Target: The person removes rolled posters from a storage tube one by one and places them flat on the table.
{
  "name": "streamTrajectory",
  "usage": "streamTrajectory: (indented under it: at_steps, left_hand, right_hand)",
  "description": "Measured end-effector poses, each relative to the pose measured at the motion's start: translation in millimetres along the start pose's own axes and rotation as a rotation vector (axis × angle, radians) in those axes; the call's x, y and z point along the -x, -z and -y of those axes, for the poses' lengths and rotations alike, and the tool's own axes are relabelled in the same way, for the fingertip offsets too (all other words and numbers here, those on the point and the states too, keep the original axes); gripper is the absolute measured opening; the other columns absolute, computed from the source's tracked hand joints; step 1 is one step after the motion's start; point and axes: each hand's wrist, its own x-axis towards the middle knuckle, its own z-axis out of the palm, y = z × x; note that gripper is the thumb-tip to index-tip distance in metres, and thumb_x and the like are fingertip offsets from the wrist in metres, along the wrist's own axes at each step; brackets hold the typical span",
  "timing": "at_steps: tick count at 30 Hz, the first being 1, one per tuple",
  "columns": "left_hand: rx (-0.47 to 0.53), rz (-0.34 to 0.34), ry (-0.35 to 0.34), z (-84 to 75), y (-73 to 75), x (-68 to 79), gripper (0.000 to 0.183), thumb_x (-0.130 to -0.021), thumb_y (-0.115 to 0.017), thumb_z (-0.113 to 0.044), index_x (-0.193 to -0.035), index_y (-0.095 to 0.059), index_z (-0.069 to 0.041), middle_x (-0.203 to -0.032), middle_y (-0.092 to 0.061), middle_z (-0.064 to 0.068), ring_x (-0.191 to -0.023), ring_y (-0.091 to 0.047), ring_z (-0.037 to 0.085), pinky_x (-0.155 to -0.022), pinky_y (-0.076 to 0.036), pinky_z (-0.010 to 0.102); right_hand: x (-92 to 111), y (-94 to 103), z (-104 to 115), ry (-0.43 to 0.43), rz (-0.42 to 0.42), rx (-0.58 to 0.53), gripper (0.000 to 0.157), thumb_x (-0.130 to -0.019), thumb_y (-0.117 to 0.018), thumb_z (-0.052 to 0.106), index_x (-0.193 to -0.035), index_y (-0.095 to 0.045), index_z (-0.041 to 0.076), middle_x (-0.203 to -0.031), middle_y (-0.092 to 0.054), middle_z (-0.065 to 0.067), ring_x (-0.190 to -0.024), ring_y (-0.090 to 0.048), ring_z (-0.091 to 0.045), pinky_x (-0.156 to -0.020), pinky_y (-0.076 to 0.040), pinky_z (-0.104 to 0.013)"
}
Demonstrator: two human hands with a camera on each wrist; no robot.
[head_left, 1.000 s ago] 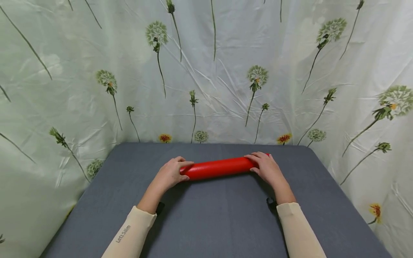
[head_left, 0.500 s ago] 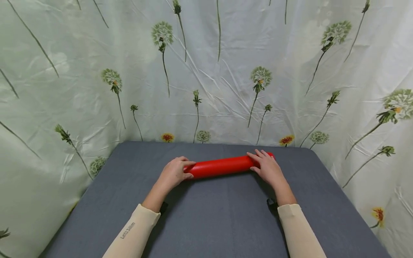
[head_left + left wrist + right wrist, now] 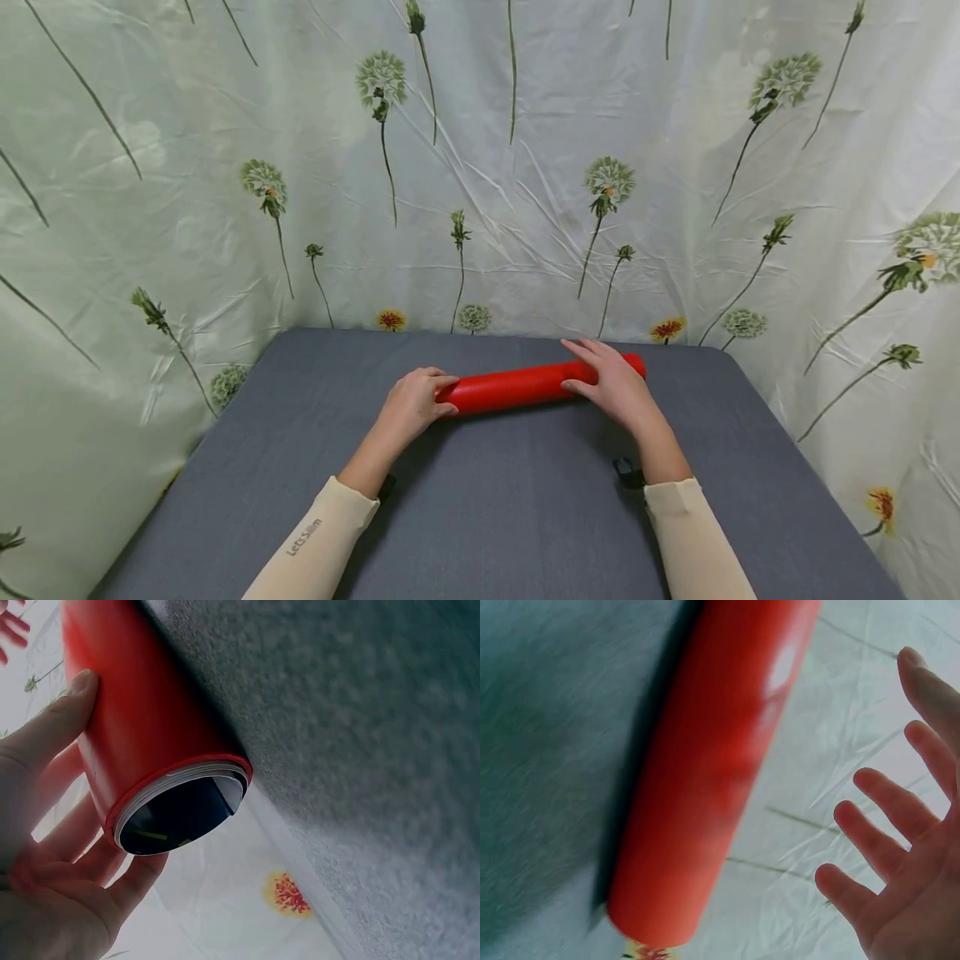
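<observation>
A glossy red rolled-up tube [image 3: 517, 390] lies across the far part of the table, its right end slightly farther back. In the left wrist view its end shows thin white layers [image 3: 180, 774] around a dark hollow. My left hand [image 3: 411, 406] holds that left end, thumb on the near side and fingers bent around the far side. Over the right part of the tube hovers my right hand [image 3: 615, 385], its fingers spread. The right wrist view shows these fingers [image 3: 885, 799] apart from the red surface, with nothing in them.
The table has a dark grey cloth cover [image 3: 510, 508]. A pale curtain [image 3: 517, 192] printed with dandelions hangs behind it and along both sides. Black wrist straps [image 3: 628, 473] sit near both cream sleeves [image 3: 693, 533].
My right hand has let go of the tube, spread its fingers and shifted left along it. The left hand keeps its hold. The whole view has shifted slightly.
</observation>
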Motion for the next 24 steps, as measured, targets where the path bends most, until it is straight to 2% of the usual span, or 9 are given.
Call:
streamTrajectory:
  at_steps: [7,18,24]
  left_hand:
    - [-0.007,0.006,0.007,-6.8,0.1,-0.6,0.048,-0.082,-0.093,-0.026,-0.128,-0.079,-0.016,-0.126,-0.077,0.009,-0.116,-0.07,0.032,-0.099,-0.057,0.049]
    - [-0.03,0.042,0.041,-12.2,-0.4,-3.3,0.046,-0.085,-0.091,-0.026,-0.128,-0.079,-0.016,-0.128,-0.076,0.008,-0.118,-0.07,0.031,-0.1,-0.058,0.049]
    - [-0.055,0.049,0.061,-12.2,1.6,-4.6,0.047,-0.084,-0.091,-0.027,-0.128,-0.079,-0.017,-0.129,-0.076,0.009,-0.118,-0.07,0.032,-0.101,-0.057,0.049]
  right_hand:
    - [-7.0,-4.1,28.8,0.017,0.021,-0.01,0.074,-0.095,-0.08,0.034,-0.161,-0.048,0.025,-0.167,-0.044,-0.015,-0.153,-0.041,-0.043,-0.111,-0.047,-0.064]
    - [-27.9,-27.1,70.5,0.023,0.111,-0.073,0.074,-0.095,-0.079,0.039,-0.162,-0.047,0.03,-0.167,-0.046,-0.011,-0.153,-0.043,-0.038,-0.112,-0.046,-0.064]
    - [-34.4,-32.8,89.7,0.04,0.122,-0.101,0.072,-0.096,-0.079,0.037,-0.161,-0.048,0.03,-0.167,-0.047,-0.01,-0.153,-0.044,-0.037,-0.113,-0.046,-0.063]
